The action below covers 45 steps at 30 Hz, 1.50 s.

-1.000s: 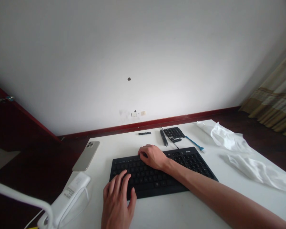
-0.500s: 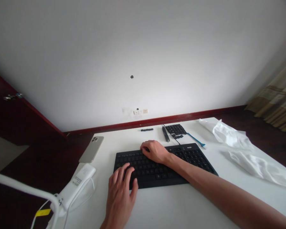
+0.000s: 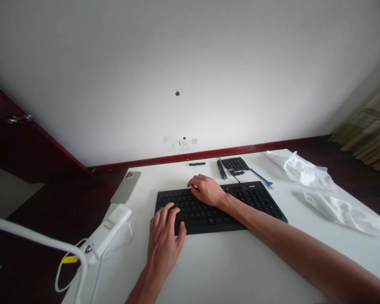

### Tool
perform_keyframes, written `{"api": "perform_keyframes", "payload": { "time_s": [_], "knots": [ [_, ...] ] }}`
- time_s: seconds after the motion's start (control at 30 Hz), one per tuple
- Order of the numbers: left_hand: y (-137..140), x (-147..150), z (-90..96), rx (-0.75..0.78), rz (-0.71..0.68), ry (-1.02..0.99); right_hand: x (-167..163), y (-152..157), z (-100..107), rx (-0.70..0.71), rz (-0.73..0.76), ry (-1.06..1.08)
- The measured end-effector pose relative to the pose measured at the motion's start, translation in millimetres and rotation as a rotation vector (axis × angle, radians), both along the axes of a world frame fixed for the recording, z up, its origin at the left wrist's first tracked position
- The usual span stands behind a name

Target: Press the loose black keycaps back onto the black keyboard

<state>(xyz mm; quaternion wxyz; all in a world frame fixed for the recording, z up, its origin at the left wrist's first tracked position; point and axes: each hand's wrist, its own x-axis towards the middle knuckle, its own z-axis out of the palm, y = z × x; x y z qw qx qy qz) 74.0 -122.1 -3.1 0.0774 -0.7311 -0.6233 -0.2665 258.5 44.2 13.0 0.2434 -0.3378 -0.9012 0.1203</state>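
A black full-size keyboard lies on the white table, its cable leaving from the back edge. My left hand rests over the keyboard's left front corner, fingers spread across the keys and thumb apart at the front edge. My right hand reaches over the middle toward the top row of keys. Its fingers are bent, with a gap between them and the thumb; I see nothing held in it. The right forearm crosses the keyboard and hides part of the keys.
Behind the keyboard lie a row of loose keycaps, a black pen-like tool, a block of keycaps and a blue tool. White plastic bags lie right. A phone and a white power strip lie left.
The view has shifted, so the table sits slightly higher. The fingers of my right hand are a little straighter than before. My left hand keeps its place on the keyboard.
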Motion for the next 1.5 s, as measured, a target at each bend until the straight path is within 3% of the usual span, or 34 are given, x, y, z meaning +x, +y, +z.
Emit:
{"api": "perform_keyframes", "payload": {
  "time_s": [0.17,0.5,0.7,0.83,0.93,1.03,1.17,1.23,1.37,1.5],
  "knots": [
    [0.5,-1.8,-0.8,-0.001,-0.016,0.005,4.1,-11.2,6.1,0.047,0.046,-0.026],
    [-0.2,-2.9,-3.5,0.018,-0.017,-0.008,46.4,-82.3,-2.1,0.125,0.094,-0.005],
    [-0.6,-2.5,-4.1,0.015,-0.033,-0.024,37.0,-83.0,-1.6,0.09,0.003,-0.032],
    [3.1,-6.5,6.8,-0.013,-0.064,-0.126,33.5,-80.6,-1.9,0.118,-0.009,-0.028],
    [26.8,-18.2,21.3,-0.037,-0.115,-0.268,34.6,-79.9,-2.4,0.129,-0.01,-0.026],
    [74.7,-38.8,26.8,-0.051,-0.05,-0.403,35.7,-78.7,-1.7,0.126,0.003,-0.015],
    [143.5,-70.4,9.2,-0.178,0.162,-0.737,37.2,-77.4,-1.7,0.124,0.019,0.071],
    [164.9,-83.1,-2.4,-0.163,0.216,-0.752,38.1,-75.2,-1.8,0.11,0.032,0.114],
    [180.5,-99.1,-13.9,-0.155,0.202,-0.744,38.8,-54.4,2.5,0.113,0.046,0.165],
    [184.7,-104.4,-11.6,-0.148,0.201,-0.704,35.5,1.5,11.4,0.117,-0.018,0.125]
  ]
}}
